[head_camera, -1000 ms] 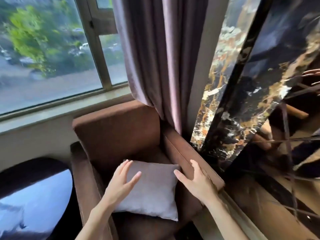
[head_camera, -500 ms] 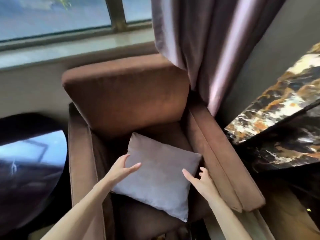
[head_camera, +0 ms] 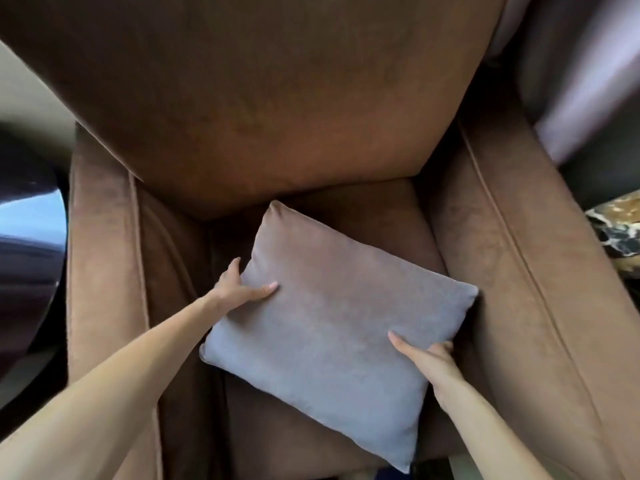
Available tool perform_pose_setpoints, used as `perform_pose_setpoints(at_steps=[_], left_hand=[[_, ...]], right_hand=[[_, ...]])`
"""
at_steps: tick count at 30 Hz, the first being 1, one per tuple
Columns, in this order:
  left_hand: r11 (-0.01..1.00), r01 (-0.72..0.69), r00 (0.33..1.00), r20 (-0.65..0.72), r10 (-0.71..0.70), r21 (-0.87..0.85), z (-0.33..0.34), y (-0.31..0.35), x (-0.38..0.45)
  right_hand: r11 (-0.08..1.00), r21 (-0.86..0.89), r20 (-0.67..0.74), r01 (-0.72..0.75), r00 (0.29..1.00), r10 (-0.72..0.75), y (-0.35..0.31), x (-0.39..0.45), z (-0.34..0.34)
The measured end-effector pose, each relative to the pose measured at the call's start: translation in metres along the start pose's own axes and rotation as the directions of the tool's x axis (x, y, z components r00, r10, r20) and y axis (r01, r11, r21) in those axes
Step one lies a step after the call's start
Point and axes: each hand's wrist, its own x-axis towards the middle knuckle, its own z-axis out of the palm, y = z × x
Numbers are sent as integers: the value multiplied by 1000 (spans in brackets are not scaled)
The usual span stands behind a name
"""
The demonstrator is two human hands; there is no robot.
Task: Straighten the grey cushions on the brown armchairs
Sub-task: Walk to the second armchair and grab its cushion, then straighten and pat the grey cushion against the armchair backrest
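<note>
A square grey cushion lies skewed on the seat of a brown armchair, one corner pointing at the backrest. My left hand grips the cushion's left edge, thumb on top and fingers tucked behind it. My right hand holds the right edge near the lower corner, thumb pressed on the top face, fingers hidden under the cushion. The cushion's right corner touches the right armrest.
The left armrest borders a dark glossy round table at the left. A mauve curtain hangs at the upper right, above a marbled dark surface.
The view has dropped and moved in close over the chair. Both hands went from hovering open beside the cushion to gripping its left and right edges.
</note>
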Motion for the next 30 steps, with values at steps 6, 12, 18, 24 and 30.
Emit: perform_pose_setpoints(at_steps=[6,12,18,24,30], left_hand=[[970,-90,996,-5,92,-226,34,-24,26],[924,-107,994,-21,107,-366,19,-12,-14],[834,-193,981,-94,169,-517,-32,-11,-59],[661,-412,907,-212,364,-627,-75,9,-84],[624,-419,908,-304,288,-660,-85,39,-78]], right_hand=[[991,119,-7,62,998,-61,7,22,16],[964,219,-65,151,988,-140,-2,-12,4],[905,282,-41,319,946,-320,-65,-49,-15],[785,314,93,534,805,-586,-176,-65,-21],[736,257,131,627,732,-669,-249,-55,-9]])
